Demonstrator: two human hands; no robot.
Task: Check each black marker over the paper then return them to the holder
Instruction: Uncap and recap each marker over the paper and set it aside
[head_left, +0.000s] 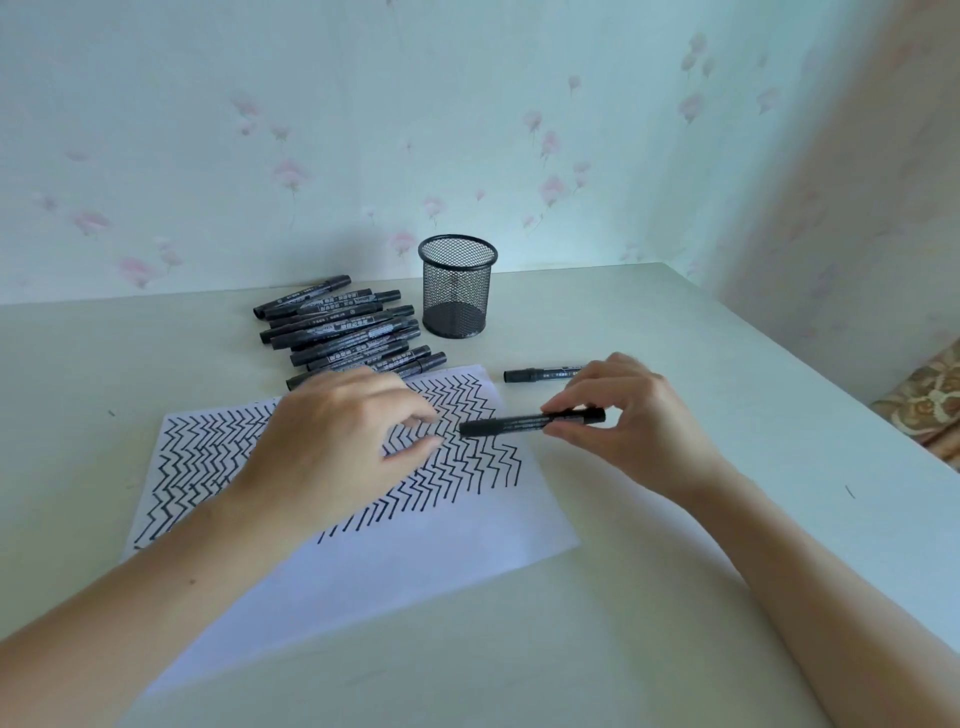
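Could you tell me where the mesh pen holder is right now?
The mesh holder stands upright at the table's far edge, just right of the marker pile.

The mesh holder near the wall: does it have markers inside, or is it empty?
Empty. Through the mesh holder only its dark bottom shows, and no marker stands above the rim. The markers lie in a pile beside it.

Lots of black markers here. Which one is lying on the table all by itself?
The lone marker right of the paper, just beyond the right hand. The rest lie piled left of the mesh holder, and one more is held in that hand.
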